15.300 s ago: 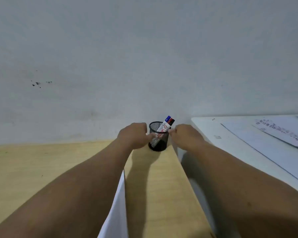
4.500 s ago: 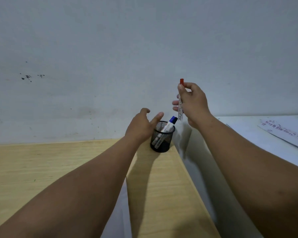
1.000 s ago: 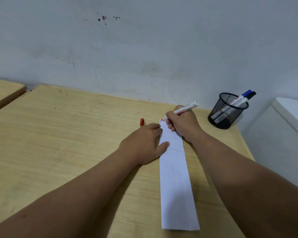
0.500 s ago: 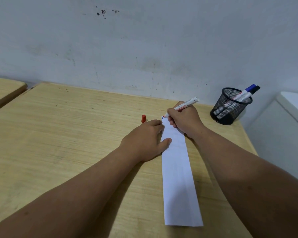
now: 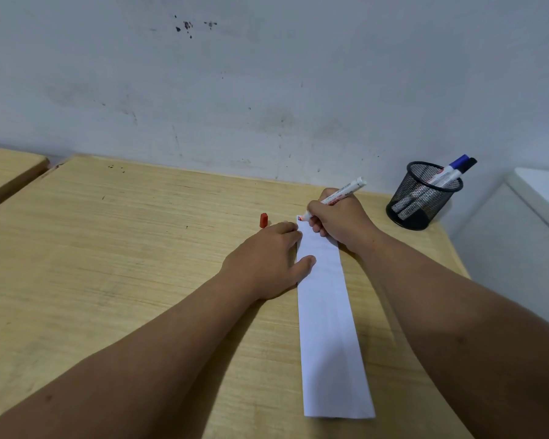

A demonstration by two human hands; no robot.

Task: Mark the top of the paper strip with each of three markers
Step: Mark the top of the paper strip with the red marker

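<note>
My right hand [image 5: 343, 221] is curled tight around the red marker [image 5: 338, 196], its tip pressed down on the top left corner of the paper strip [image 5: 328, 327]. The barrel slants up and away to the right, its white end poking out past my knuckles. There are small marks already at that corner (a bit of blue and some red, I think, though they are too small to read properly).

My left hand [image 5: 268, 259] lies flat and spread on the wooden table [image 5: 108, 248], palm down, with the fingertips and thumb resting over the strip's left edge near the top, pinning it in place. It grips nothing.

The strip runs long and narrow from the marker tip back toward me, lying flat on the table between my two forearms, its near end close to the table's front edge.

The red cap [image 5: 263, 220] stands on the table just beyond my left fingertips, apart from the paper.

The black mesh cup [image 5: 422, 196] sits at the far right corner of the table near the wall [image 5: 267, 74], holding the blue marker [image 5: 449, 171] and the black marker [image 5: 468, 164], both leaning to the right.
</note>
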